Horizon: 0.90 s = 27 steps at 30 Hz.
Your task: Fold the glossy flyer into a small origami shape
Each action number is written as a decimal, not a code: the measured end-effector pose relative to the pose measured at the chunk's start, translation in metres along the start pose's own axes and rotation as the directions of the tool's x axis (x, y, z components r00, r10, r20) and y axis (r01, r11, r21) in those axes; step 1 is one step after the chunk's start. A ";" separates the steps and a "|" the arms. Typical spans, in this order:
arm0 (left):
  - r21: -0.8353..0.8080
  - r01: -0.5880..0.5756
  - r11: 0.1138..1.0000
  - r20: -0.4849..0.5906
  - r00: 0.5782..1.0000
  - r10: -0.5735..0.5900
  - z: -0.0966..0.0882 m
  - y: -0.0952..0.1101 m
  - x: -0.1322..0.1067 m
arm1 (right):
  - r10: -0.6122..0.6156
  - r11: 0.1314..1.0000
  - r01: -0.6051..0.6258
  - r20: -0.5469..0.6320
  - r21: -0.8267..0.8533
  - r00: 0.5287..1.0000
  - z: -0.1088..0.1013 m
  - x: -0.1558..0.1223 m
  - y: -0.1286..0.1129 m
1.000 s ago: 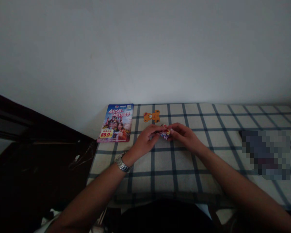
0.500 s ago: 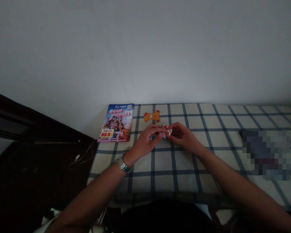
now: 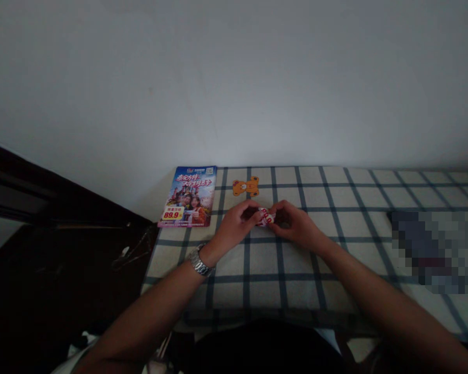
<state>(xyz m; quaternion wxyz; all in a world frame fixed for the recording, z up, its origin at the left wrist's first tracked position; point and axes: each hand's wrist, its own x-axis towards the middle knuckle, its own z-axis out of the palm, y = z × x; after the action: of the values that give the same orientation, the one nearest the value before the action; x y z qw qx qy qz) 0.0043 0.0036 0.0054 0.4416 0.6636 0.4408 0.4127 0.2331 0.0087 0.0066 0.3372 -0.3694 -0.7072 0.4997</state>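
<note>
My left hand (image 3: 236,226) and my right hand (image 3: 294,223) meet over the checked tablecloth (image 3: 281,259). Both pinch a small folded piece of printed paper (image 3: 265,216), white with red marks, held between their fingertips just above the cloth. The fingers of both hands are curled closed on it. A metal watch (image 3: 198,261) sits on my left wrist. Much of the paper is hidden by my fingers.
A colourful flyer (image 3: 189,196) lies at the table's far left corner. An orange bear-shaped cutout (image 3: 245,186) lies just behind my hands. A blurred dark object (image 3: 429,244) rests at the right. Dark wooden furniture (image 3: 54,244) stands left of the table; a white wall rises behind.
The paper has been turned and folded smaller between my fingertips; its purple side no longer shows. Both hands stayed in place, shifting slightly toward me.
</note>
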 end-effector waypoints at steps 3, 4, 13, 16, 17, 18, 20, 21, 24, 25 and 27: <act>-0.008 0.008 1.000 -0.013 1.000 -0.008 -0.001 0.001 0.000 | -0.023 0.999 0.024 -0.025 0.026 0.999 0.001 0.000 -0.001; -0.022 0.012 1.000 -0.015 1.000 -0.012 -0.001 0.001 0.000 | -0.030 0.999 0.031 -0.031 0.032 0.999 0.001 0.000 -0.002; -0.106 -0.011 0.994 -0.064 0.998 0.004 0.000 0.003 0.000 | 0.075 0.986 -0.070 0.028 -0.153 0.997 -0.001 -0.001 -0.009; -0.097 -0.017 0.995 -0.060 0.998 0.012 0.000 0.001 0.000 | 0.101 0.965 -0.093 0.020 -0.245 0.995 -0.003 -0.001 -0.008; -0.093 -0.023 0.995 -0.061 0.998 0.018 0.000 0.000 0.000 | 0.102 0.969 -0.094 0.027 -0.227 0.994 -0.004 -0.001 -0.008; -0.091 -0.027 0.996 -0.060 0.998 0.021 0.001 -0.001 0.000 | 0.101 0.975 -0.093 0.031 -0.202 0.994 -0.004 0.000 -0.007; -0.089 -0.027 0.996 -0.058 0.998 0.022 0.001 -0.003 0.001 | 0.114 0.974 -0.103 0.044 -0.200 0.992 -0.005 0.000 -0.006; -0.092 -0.028 0.995 -0.056 0.998 0.023 0.001 -0.003 0.001 | 0.115 0.975 -0.104 0.044 -0.197 0.992 -0.005 0.000 -0.006; -0.109 -0.032 0.994 -0.014 0.999 0.031 0.001 -0.001 0.000 | 0.118 0.973 -0.105 0.053 -0.203 0.992 -0.006 0.000 -0.007; -0.104 -0.031 0.994 -0.002 1.000 0.031 0.001 -0.001 0.000 | 0.119 0.971 -0.105 0.053 -0.214 0.992 -0.006 0.000 -0.007; -0.064 -0.016 0.998 0.003 1.000 0.016 0.001 0.002 -0.001 | 0.116 0.966 -0.101 0.051 -0.240 0.992 -0.006 -0.001 -0.007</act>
<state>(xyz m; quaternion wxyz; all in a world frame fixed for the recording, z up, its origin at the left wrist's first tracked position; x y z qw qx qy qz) 0.0057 0.0018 0.0064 0.4600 0.6533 0.4214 0.4289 0.2372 0.0091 0.0148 0.2400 -0.4290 -0.7509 0.4410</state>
